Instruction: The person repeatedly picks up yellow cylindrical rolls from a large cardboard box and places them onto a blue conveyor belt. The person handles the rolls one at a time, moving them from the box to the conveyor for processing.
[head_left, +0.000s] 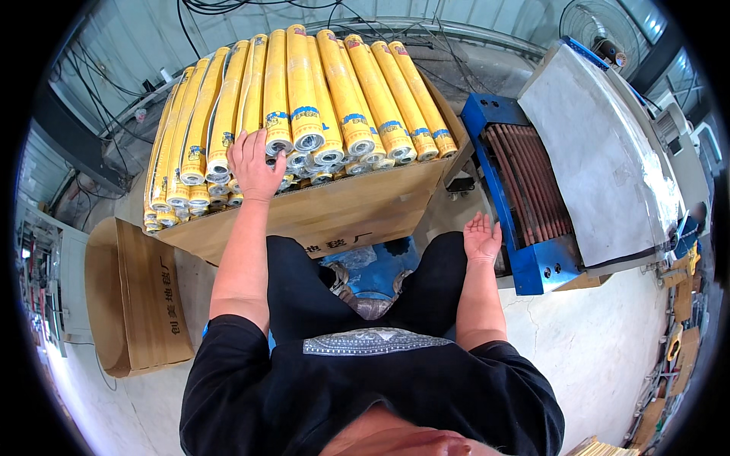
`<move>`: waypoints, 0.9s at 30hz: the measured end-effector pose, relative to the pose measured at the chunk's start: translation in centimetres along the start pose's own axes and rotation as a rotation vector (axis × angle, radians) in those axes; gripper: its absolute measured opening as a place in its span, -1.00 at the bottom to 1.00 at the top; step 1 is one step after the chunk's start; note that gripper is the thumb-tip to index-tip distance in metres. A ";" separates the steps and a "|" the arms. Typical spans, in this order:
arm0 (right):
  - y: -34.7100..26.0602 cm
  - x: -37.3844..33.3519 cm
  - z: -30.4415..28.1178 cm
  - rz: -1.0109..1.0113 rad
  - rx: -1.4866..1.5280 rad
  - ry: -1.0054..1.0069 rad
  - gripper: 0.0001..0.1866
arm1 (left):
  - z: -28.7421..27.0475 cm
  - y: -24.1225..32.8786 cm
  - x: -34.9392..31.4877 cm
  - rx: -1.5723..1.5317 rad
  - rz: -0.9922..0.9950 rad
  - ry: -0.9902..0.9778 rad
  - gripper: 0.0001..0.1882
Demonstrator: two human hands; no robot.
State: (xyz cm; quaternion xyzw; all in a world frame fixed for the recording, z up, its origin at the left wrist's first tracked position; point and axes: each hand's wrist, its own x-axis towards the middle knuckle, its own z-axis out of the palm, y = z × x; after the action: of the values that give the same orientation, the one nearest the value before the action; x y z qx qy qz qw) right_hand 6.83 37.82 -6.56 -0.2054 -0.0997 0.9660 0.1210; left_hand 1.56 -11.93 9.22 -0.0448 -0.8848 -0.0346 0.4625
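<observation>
A big cardboard carton in front of me is heaped with yellow plastic-wrapped rolls with blue print near their ends. My left hand lies on the near ends of the rolls, left of the middle, its fingers stretched out and its thumb apart. It touches the rolls without visibly gripping one. Palm up and with nothing in it, my right hand is held above my right knee. Its fingers are loosely spread, close to the blue frame of a machine with rusty brown rollers.
A light grey sloping panel rises beyond the rollers on the right. At the left stands another brown carton beside my seat. A fan is at the far right, and black cables run along the back wall.
</observation>
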 end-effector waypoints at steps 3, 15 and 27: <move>0.0 0.0 0.0 0.001 0.004 0.003 -0.54 | 0.0 0.0 0.0 0.002 -0.004 -0.003 -0.40; -0.1 0.1 -0.1 -0.002 0.001 0.003 -0.54 | -0.1 0.0 0.0 -0.003 0.006 0.011 -0.41; 0.0 0.0 0.1 -0.004 -0.003 0.009 -0.56 | -0.1 0.0 0.0 -0.001 0.007 0.002 -0.41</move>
State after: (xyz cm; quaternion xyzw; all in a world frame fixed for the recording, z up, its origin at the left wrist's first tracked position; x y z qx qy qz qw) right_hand 6.81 37.77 -6.49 -0.2097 -0.1009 0.9647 0.1230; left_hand 1.64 -11.92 9.33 -0.0482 -0.8841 -0.0335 0.4636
